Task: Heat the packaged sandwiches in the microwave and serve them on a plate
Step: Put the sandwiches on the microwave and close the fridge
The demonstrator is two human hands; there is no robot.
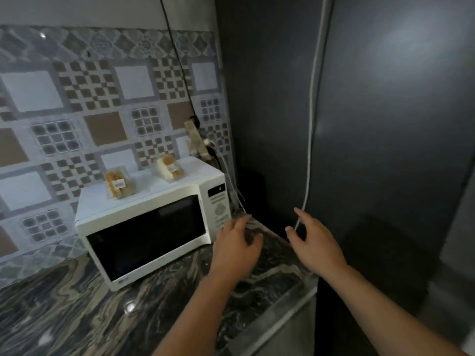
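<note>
A white microwave [151, 222] stands on the dark marbled counter [77, 312] with its door closed, backed by a patterned tile wall [64, 104]. On top of the microwave lie two packaged sandwiches in clear wrap: the left sandwich pack [118, 185] near the top's left rear, the right sandwich pack [170, 167] further right and nearer the wall, the two apart. Just right of the microwave's control panel [218, 209], the left hand [237, 249] hovers over the counter, fingers loosely spread and holding nothing. Further right of the microwave, the right hand [314, 244] is likewise open-fingered and empty, beside a grey cable [312, 111] hanging down a dark refrigerator [385, 124].
</note>
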